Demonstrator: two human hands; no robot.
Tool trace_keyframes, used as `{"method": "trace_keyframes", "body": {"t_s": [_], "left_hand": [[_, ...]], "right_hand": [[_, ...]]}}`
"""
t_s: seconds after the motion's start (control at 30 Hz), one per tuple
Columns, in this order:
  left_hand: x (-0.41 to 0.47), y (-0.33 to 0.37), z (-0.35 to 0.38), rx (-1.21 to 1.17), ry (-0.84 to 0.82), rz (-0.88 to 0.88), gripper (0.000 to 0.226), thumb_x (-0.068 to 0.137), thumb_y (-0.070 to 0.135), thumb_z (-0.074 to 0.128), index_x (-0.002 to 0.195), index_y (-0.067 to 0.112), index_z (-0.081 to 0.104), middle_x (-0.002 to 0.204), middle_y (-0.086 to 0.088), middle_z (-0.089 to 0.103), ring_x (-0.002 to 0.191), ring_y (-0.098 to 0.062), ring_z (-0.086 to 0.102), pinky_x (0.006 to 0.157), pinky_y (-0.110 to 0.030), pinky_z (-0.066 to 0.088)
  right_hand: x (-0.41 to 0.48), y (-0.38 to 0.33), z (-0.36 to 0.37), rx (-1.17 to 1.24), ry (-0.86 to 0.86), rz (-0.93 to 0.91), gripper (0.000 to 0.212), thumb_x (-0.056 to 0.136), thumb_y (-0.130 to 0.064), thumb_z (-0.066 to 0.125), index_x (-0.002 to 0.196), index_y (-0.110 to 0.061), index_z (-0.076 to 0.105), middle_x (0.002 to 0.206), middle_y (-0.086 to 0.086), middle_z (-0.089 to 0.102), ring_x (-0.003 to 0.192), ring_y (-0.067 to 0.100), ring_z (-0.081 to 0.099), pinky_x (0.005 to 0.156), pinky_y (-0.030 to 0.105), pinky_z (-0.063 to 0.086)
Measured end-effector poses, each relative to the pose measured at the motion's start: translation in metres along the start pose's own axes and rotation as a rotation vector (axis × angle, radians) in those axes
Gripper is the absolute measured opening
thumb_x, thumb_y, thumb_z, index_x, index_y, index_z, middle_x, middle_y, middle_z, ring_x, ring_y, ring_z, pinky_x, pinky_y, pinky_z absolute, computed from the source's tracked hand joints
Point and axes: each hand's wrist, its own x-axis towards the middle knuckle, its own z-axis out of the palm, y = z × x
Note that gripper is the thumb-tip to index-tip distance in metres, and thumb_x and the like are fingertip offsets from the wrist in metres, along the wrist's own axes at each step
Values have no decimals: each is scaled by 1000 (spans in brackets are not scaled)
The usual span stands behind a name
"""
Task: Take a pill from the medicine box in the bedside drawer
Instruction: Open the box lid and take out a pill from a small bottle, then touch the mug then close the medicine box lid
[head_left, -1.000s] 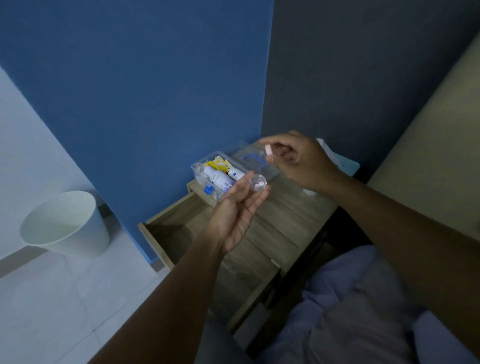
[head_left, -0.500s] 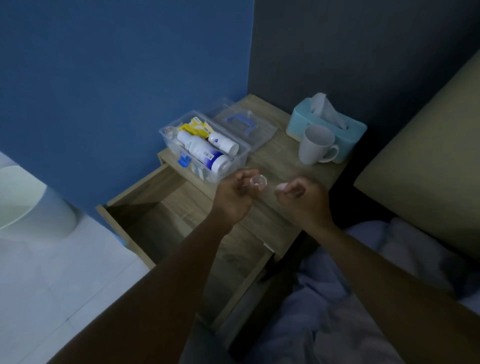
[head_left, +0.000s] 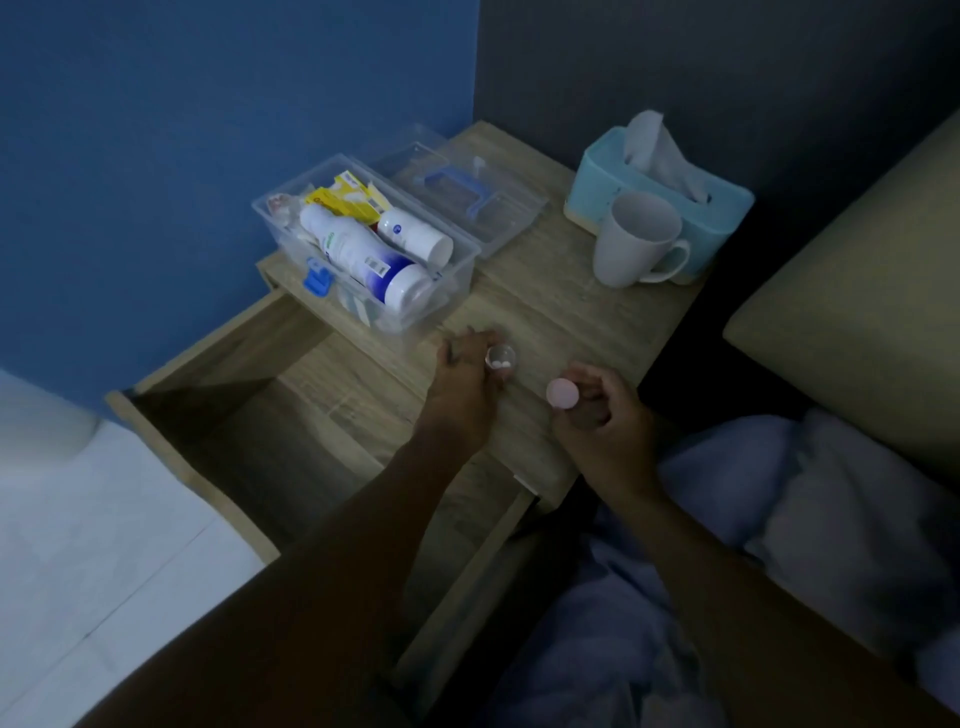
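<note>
The clear medicine box (head_left: 457, 270) stands open on the wooden bedside table (head_left: 561, 312), filled with white bottles and yellow packets. Its clear lid (head_left: 462, 192) with a blue handle lies behind it. My left hand (head_left: 462, 384) grips a small clear pill vial (head_left: 501, 359) with white pills inside, low over the table's front part. My right hand (head_left: 602, 421) is beside it to the right, its fingers pinching the vial's round pink cap (head_left: 562, 395). The drawer (head_left: 249, 405) under the table is pulled out and looks bare.
A white mug (head_left: 634, 239) stands at the table's back right in front of a light blue tissue box (head_left: 727, 208). A blue wall runs along the left, a dark wall behind. A bed with pale bedding (head_left: 753, 519) and a headboard cushion sits on the right.
Both hands have come down from in front of the wall to just over the table's front. The pink cap in my right hand now faces up beside the vial.
</note>
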Motion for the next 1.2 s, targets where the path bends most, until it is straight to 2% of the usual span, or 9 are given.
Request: {"method": "trace_keyframes", "body": {"t_s": [0.17,0.37,0.5,0.6,0.73,0.87,1.0,1.1,1.2], "left_hand": [[0,4,-7,1,-56,-30,65,87,30,68,145,21,40,144,-4,46,137,-28,36,110,-47,39],[-13,5,-22,33,-89,-52,79,82,29,74,149,20,32,148,-8,41,133,-22,43,109,-40,42],[-28,-4,-24,430,-207,88,71,97,22,49,156,6,14,164,-17,10,153,-29,9,124,-40,10],[-34,-8,-23,599,-260,47,82,94,20,50,157,4,0,164,-20,-7,153,-32,-3,125,-39,0],[-43,-8,-22,584,-255,26,75,98,19,43,156,3,-2,165,-18,-7,153,-30,-5,125,-41,4],[-41,-10,-22,613,-278,22,78,98,21,45,156,3,-4,165,-17,-8,153,-31,-5,125,-41,5],[-33,-13,-22,665,-301,4,78,99,27,45,156,7,-5,165,-16,-8,153,-30,-3,123,-40,5],[-29,-18,-21,674,-317,-14,79,99,31,45,156,10,-6,165,-14,-9,153,-29,-4,123,-40,5],[-27,-20,-21,685,-320,-19,81,100,34,44,156,11,-9,165,-13,-12,153,-28,-6,122,-38,1]], "right_hand": [[3,1,-4,36,-78,-4,59,65,-25,77,121,-37,60,109,-16,71,100,-2,65,79,2,41],[13,-2,-14,182,-31,157,53,77,-4,76,124,-22,57,115,5,69,92,7,63,76,11,47],[26,-12,-20,148,24,227,38,85,3,63,120,-10,60,106,15,72,89,15,67,77,15,52],[39,-23,-31,-55,51,85,29,85,-2,62,112,-8,67,91,9,74,84,21,70,82,37,58],[76,-47,-51,-212,77,-193,22,88,-5,60,107,-8,70,96,8,73,85,14,67,76,22,52],[126,-63,-62,-385,6,-288,40,87,-10,59,127,-7,55,129,14,57,122,24,53,103,37,46],[167,-59,-59,-633,-165,-130,81,90,-26,62,155,-6,18,162,14,21,151,29,16,122,45,21],[186,-51,-53,-777,-243,-48,104,88,-46,63,157,-4,-2,167,14,-1,154,30,-5,125,46,7],[192,-46,-45,-808,-209,-46,103,89,-49,60,156,0,-1,166,16,1,154,31,-3,125,45,6]]}}
